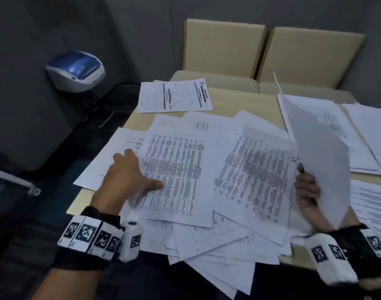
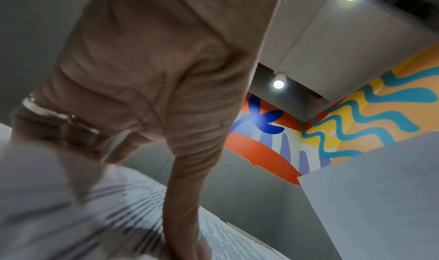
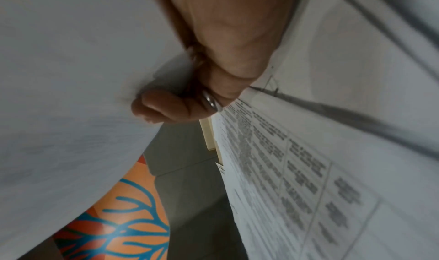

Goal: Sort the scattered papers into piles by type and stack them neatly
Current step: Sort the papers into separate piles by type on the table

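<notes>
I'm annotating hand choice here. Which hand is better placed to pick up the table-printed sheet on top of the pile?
Left. The left hand already rests on that sheet with its thumb on the print, while the right hand is busy holding a raised sheet.

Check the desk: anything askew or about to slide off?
Yes. The unsorted paper heap lies fanned and crooked, and its near sheets overhang the table edge. The far form lies flat and apart.
</notes>
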### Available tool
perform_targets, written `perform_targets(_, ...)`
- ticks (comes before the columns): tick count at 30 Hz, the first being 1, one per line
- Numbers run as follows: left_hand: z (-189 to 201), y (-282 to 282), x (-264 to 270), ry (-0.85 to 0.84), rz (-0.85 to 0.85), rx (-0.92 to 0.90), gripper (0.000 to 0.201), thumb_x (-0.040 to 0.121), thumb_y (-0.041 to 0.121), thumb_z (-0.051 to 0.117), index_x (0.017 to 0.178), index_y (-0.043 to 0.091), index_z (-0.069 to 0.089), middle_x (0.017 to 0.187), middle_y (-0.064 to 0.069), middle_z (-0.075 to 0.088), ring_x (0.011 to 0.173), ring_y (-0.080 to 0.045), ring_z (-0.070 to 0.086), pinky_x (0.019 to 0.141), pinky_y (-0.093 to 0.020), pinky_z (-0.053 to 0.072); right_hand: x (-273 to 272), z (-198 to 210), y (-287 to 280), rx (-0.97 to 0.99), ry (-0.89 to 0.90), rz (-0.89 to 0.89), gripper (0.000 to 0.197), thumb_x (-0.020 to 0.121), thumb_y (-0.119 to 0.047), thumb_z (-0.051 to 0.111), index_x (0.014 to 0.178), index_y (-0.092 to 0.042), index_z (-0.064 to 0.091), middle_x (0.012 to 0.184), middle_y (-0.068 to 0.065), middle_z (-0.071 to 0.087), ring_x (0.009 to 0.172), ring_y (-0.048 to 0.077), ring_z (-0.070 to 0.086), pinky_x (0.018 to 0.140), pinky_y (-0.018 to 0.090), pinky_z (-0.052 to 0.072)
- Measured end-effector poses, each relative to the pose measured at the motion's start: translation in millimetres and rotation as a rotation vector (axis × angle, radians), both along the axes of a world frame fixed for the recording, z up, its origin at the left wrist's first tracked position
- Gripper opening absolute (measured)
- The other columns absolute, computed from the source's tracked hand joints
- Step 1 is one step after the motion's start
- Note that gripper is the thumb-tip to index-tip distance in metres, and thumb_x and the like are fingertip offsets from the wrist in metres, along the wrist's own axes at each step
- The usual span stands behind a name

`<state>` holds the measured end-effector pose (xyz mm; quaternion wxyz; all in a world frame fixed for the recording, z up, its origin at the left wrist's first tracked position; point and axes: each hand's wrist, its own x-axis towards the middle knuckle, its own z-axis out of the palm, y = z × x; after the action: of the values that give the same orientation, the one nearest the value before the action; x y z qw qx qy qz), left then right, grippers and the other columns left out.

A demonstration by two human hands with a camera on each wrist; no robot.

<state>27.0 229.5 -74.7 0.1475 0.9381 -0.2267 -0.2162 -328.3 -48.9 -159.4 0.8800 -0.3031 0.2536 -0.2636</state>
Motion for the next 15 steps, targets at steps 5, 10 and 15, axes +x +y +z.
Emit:
perform_targets(5,6,6,13,-0.027,-0.010,-0.127,0.094,0.061,0.039,0.100,0.137,0.012,0.052,0.129,-0.008,0.062,0.114,-0.030,0.063,0.092,-0.044,0.055,-6,2,9,-0.185,0.030,-0.117,0.052,0.113,-0.017,0.012,0.146,0.007,0.044,0.120,0.022,0.061,0.102,0.029,0.062,0.088,0.036,0.046)
perform_targets(10,2,4,16,-0.104,-0.041,-0.380,0.015,0.091,0.024,0.079,0.096,0.021,0.065,0.094,0.007,0.070,0.083,-0.017,0.067,0.068,-0.035,0.052,17,46,36,-0.129,0.254,-0.196,0.020,0.099,-0.024,0.062,0.099,-0.007,0.071,0.086,0.007,0.067,0.066,0.013,0.066,0.054,0.021,0.057)
perform_targets(15,8,-5,-3,0.070,-0.029,-0.613,0.007,0.104,0.024,0.062,0.097,0.025,0.064,0.085,0.000,0.070,0.050,-0.013,0.058,0.041,-0.028,0.043,22,63,54,-0.557,0.603,-0.289,0.024,0.107,-0.026,0.056,0.112,-0.010,0.074,0.105,-0.001,0.081,0.100,0.019,0.077,0.091,0.040,0.061)
